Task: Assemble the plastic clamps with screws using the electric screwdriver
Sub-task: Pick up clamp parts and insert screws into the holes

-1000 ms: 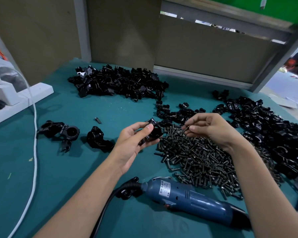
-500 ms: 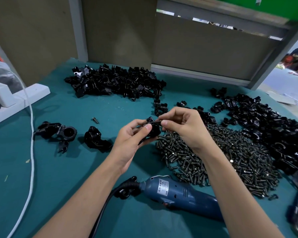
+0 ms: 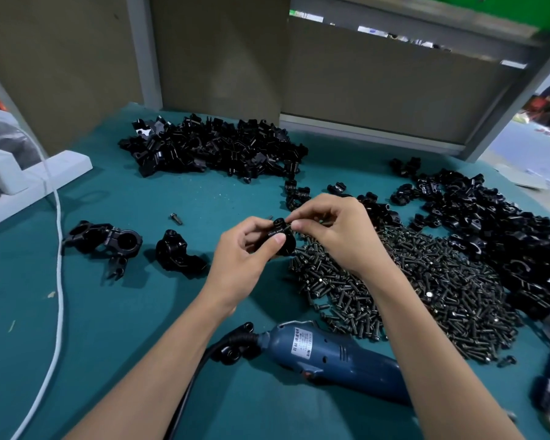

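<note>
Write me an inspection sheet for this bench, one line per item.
Surface: teal mat, a few specks of debris.
Job's things: clamp in hand; screw pile to its right; back pile and right pile of clamp parts; electric screwdriver lying unheld at the near edge.
Clutter: loose screw and assembled clamps at left.
Hands: left hand grips the clamp; right hand pinches a screw at it.
Cables: white cable along the left; black cord from the screwdriver.
Surroundings: brown panels behind; white block far left.

White cable (image 3: 63, 312) trails across teal mat (image 3: 124, 338); white block (image 3: 61, 163) at left edge
</note>
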The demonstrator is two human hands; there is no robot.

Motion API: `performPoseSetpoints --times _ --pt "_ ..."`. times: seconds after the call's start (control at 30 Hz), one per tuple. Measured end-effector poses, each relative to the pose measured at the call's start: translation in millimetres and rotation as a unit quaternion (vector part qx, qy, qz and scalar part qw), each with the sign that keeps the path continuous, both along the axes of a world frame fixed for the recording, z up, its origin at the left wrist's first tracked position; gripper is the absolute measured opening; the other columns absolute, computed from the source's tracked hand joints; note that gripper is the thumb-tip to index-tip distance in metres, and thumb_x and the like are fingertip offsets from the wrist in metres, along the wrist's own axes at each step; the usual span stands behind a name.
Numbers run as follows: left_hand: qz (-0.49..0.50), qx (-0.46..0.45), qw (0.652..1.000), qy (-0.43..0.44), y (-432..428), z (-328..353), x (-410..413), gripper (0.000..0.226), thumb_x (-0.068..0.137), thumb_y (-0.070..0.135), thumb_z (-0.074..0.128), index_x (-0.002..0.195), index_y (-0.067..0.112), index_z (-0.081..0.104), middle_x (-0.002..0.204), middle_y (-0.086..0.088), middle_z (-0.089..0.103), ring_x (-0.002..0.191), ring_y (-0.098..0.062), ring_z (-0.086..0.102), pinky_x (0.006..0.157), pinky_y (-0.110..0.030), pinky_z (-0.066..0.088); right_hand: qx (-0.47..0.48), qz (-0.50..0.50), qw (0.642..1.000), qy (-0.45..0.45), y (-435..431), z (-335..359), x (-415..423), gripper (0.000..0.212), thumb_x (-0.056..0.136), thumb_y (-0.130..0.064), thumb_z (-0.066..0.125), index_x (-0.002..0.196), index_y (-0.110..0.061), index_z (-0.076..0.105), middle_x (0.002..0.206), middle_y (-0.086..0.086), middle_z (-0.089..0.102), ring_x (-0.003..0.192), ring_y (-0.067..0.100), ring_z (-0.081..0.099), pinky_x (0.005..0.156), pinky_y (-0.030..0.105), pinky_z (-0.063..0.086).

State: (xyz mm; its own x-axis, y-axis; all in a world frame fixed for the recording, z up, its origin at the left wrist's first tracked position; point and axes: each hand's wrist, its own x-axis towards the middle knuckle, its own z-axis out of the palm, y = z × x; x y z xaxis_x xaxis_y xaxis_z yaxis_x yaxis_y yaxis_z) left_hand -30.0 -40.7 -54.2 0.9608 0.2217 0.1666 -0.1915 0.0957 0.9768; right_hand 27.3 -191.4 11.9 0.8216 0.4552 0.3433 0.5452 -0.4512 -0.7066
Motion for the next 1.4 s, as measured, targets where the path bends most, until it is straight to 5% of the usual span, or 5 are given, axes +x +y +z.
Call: performPoseSetpoints --times 0.27,0.63,0.83,1.03,1.4 --pt "-0.041 -0.352 0.934 0.052 11 7 3 0.039 0.082 0.016 0.064 0.112 -0.007 0.059 0.113 -0.022 0.070 0.105 -0.031 0.069 0.079 -0.031 0.059 -0.120 -0.146 0.982 0.030 -24 -2 27 0.029 0.100 -0.006 0.047 0.103 -0.023 0.071 0.085 -0.008 0.072 0.061 0.014 0.059 0.049 0.022 0.046" --pt "-0.079 -0.352 0.930 0.077 9 4 3 0.041 0.078 0.017 0.066 0.114 -0.002 0.059 0.105 -0.014 0.074 0.095 -0.024 0.073 0.084 -0.029 0.059 -0.332 -0.174 0.926 0.045 -5 -21 47 0.021 0.086 -0.016 0.073 0.101 -0.001 0.070 0.093 0.016 0.072 0.082 0.031 0.068 0.078 0.044 0.059" --pt "-0.077 -0.361 0.926 0.080 8 4 4 0.042 0.080 0.017 0.064 0.115 -0.005 0.058 0.112 -0.017 0.072 0.108 -0.028 0.069 0.085 -0.032 0.059 -0.262 -0.177 0.948 0.027 -8 -27 45 0.006 0.082 -0.014 0.077 0.081 -0.013 0.071 0.080 0.000 0.069 0.079 0.019 0.065 0.070 0.031 0.053" --pt "-0.059 -0.389 0.916 0.083 7 5 5 0.040 0.081 0.015 0.063 0.115 -0.006 0.057 0.114 -0.020 0.071 0.108 -0.028 0.067 0.082 -0.032 0.059 0.115 0.030 0.979 0.167 -5 -13 25 0.014 0.082 0.004 0.071 0.087 -0.008 0.070 0.077 0.005 0.074 0.071 0.016 0.071 0.069 0.024 0.057" --pt "-0.062 -0.404 0.910 0.073 10 5 4 0.047 0.080 0.015 0.064 0.119 -0.009 0.055 0.111 -0.020 0.072 0.103 -0.026 0.071 0.079 -0.030 0.059 0.103 -0.006 0.987 0.120 -1 -15 23 0.015 0.084 0.002 0.071 0.089 -0.012 0.069 0.083 0.000 0.073 0.079 0.014 0.070 0.078 0.026 0.057"
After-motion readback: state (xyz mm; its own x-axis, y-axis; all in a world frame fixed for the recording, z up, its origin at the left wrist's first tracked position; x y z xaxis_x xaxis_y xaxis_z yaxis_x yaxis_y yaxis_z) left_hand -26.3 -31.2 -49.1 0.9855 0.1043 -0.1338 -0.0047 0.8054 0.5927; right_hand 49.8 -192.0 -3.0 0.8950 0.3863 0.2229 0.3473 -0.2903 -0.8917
